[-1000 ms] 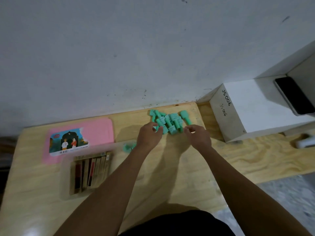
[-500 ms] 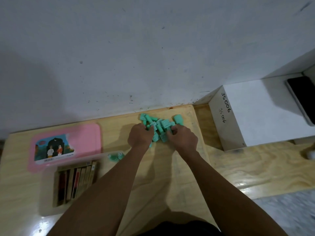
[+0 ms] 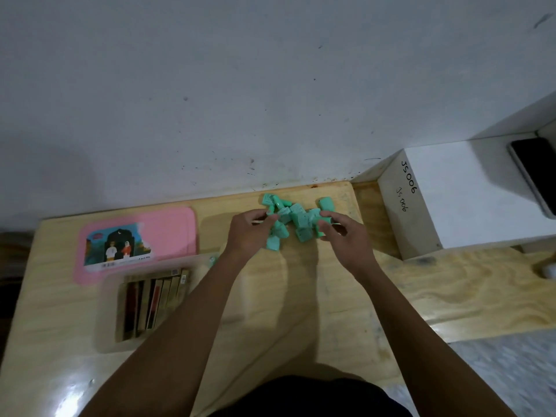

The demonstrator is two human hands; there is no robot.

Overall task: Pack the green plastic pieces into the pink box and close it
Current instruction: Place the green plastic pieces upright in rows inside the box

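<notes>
On the counter's [image 3: 54, 311] left the pink box [image 3: 168, 233] lies open, with perhaps one green piece [image 3: 213, 260] at its tray's corner, so packing has barely begun. Further right, the left grip [image 3: 249, 233] and right grip [image 3: 343, 236] each curl fingers round pieces at the edges of the heap of green plastic pieces [image 3: 296, 216], all yet to go in

One view only, worn on the head; it looks forward and steeply down over the table [image 3: 301, 296] from its near edge, facing the wall [image 3: 270, 85] behind the far edge; wide-angle and close, both forearms [image 3: 186, 320] filling the lower frame; the green plastic pieces [image 3: 296, 218] at the far edge sit near mid-frame.
</notes>
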